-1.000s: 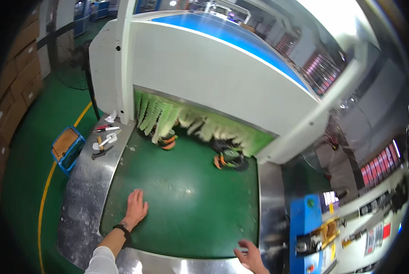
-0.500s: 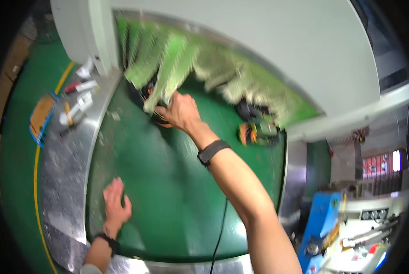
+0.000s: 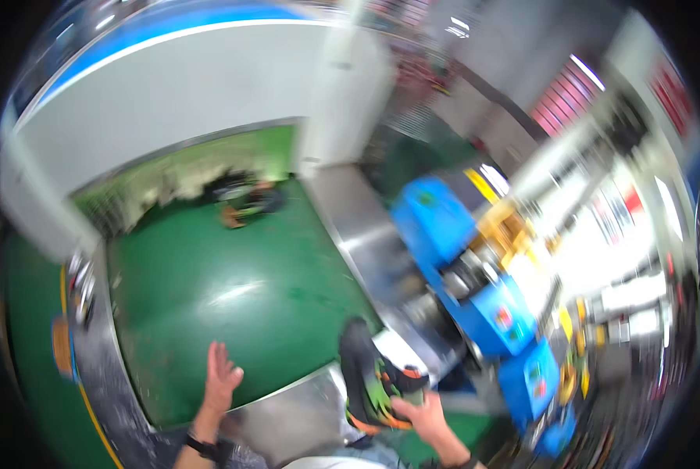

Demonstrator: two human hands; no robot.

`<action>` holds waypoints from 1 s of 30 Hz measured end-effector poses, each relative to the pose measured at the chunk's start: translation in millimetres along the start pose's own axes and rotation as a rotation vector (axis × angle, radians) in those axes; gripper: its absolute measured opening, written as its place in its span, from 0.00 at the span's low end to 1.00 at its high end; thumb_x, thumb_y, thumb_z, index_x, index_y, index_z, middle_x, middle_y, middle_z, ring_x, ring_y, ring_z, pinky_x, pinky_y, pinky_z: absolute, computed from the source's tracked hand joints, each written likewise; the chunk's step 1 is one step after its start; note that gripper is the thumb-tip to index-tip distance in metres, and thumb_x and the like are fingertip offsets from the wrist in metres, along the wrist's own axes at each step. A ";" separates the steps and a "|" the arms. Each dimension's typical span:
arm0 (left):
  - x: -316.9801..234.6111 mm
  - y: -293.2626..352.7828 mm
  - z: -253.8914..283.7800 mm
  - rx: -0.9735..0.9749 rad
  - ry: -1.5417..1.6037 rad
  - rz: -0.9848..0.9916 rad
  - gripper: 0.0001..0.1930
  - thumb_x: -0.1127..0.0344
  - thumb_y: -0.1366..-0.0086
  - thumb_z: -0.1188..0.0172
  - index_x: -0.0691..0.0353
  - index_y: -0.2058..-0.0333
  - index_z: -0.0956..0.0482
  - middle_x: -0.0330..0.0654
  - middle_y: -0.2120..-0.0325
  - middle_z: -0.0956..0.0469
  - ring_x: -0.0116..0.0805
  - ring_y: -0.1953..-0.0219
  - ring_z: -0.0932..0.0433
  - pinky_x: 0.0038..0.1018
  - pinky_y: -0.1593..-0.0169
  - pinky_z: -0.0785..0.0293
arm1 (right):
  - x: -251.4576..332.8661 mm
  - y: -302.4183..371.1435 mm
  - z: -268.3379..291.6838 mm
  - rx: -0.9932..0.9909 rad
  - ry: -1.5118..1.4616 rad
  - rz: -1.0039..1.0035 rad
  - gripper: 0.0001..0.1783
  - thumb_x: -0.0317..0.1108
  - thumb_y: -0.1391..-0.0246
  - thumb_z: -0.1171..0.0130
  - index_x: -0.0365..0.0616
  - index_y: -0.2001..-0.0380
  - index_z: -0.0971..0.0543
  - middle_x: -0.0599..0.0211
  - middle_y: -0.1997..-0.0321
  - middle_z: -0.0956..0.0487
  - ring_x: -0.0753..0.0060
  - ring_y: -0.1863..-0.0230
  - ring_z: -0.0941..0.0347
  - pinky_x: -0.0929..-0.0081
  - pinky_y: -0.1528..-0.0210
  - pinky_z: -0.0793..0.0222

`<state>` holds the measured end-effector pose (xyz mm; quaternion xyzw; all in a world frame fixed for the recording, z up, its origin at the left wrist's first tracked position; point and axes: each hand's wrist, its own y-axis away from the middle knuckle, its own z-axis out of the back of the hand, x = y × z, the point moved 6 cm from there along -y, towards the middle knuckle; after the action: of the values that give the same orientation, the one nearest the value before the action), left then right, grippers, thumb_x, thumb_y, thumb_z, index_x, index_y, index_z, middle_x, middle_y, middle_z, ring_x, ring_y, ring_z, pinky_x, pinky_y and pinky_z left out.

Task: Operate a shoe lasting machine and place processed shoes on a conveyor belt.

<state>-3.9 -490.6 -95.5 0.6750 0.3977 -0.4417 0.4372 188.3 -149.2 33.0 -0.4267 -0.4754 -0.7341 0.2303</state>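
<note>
Black, with green and orange trim, the shoe [image 3: 372, 374] is in the right hand [image 3: 422, 412], whose fingers are closed round its near end. It stands tilted, its toe pointing away, over the near right corner of the green belt [image 3: 233, 297] where the belt meets the steel rim [image 3: 287, 414]. The picture is blurred, so the shoe's finer details cannot be made out.

The left hand [image 3: 221, 379] lies flat at the near edge of the belt, fingers spread and pointing away, holding nothing; a dark band [image 3: 201, 446] sits on its wrist.

At the far end of the belt another shoe [image 3: 248, 205], dark with orange, lies at the mouth of the white tunnel [image 3: 186, 94], just under its pale green curtain strips [image 3: 170, 176].

To the right of the belt runs a steel side plate [image 3: 366, 242], and beyond it stands a blue machine [image 3: 475, 273] with yellow parts. Far right, shelves and racks show only as a smear. Along the left side of the belt a steel ledge [image 3: 92, 344] carries some small items [image 3: 80, 281], too blurred to name.
</note>
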 end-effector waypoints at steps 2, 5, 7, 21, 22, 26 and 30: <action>11.6 6.5 -73.8 0.137 0.362 -0.046 0.51 0.60 0.42 0.36 0.58 0.31 0.66 0.51 0.31 0.58 0.45 0.29 0.58 0.39 0.30 0.59 | 22.3 3.3 10.5 -0.052 0.125 0.162 0.29 0.44 0.56 0.30 0.34 0.54 0.23 0.60 0.61 0.17 0.73 0.61 0.22 0.72 0.55 0.26; -96.1 41.4 -198.0 0.443 0.160 -0.215 0.53 0.43 0.46 0.40 0.65 0.32 0.60 0.52 0.35 0.46 0.43 0.36 0.39 0.40 0.34 0.43 | 69.9 41.2 -8.0 0.284 0.299 0.057 0.40 0.57 0.59 0.30 0.35 0.52 0.24 0.55 0.66 0.19 0.69 0.63 0.23 0.71 0.57 0.27; -78.8 35.0 -229.3 0.715 0.223 -0.161 0.53 0.44 0.48 0.35 0.66 0.33 0.54 0.53 0.37 0.43 0.40 0.39 0.35 0.39 0.35 0.39 | 39.8 71.5 -1.5 0.190 0.103 0.675 0.50 0.54 0.50 0.37 0.40 0.32 0.48 0.44 0.44 0.29 0.53 0.42 0.31 0.67 0.39 0.39; 25.7 257.1 -675.6 1.061 0.046 0.154 0.43 0.77 0.41 0.40 0.62 0.33 0.57 0.54 0.34 0.48 0.42 0.32 0.46 0.37 0.34 0.43 | -203.5 208.7 397.2 -0.239 -1.101 0.248 0.28 0.32 0.42 0.44 0.38 0.39 0.36 0.62 0.42 0.28 0.65 0.43 0.30 0.66 0.39 0.35; 16.0 266.3 -724.9 1.155 -0.012 0.188 0.46 0.75 0.41 0.38 0.62 0.33 0.61 0.57 0.34 0.50 0.42 0.31 0.50 0.37 0.32 0.49 | -208.3 211.8 413.4 -0.218 -1.116 0.231 0.28 0.32 0.42 0.44 0.39 0.39 0.36 0.62 0.42 0.28 0.65 0.43 0.30 0.66 0.39 0.35; 89.1 237.9 -931.4 1.138 -0.537 0.112 0.43 0.69 0.42 0.40 0.69 0.35 0.57 0.61 0.42 0.37 0.47 0.46 0.31 0.32 0.43 0.35 | -237.3 205.4 512.8 -0.162 -1.133 0.254 0.28 0.33 0.42 0.45 0.39 0.40 0.36 0.61 0.42 0.28 0.65 0.43 0.29 0.65 0.39 0.35; 135.5 194.6 -1063.8 0.909 -0.855 -0.167 0.27 0.67 0.50 0.39 0.68 0.51 0.37 0.49 0.62 0.26 0.41 0.59 0.25 0.34 0.59 0.26 | -269.6 201.2 571.6 -0.169 -1.196 0.320 0.27 0.34 0.41 0.45 0.39 0.40 0.35 0.61 0.42 0.28 0.64 0.43 0.29 0.65 0.39 0.35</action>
<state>479.8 472.7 65.3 0.5236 0.0118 -0.8302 0.1911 713.7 255.0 11.0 -0.8464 -0.3925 -0.3599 -0.0031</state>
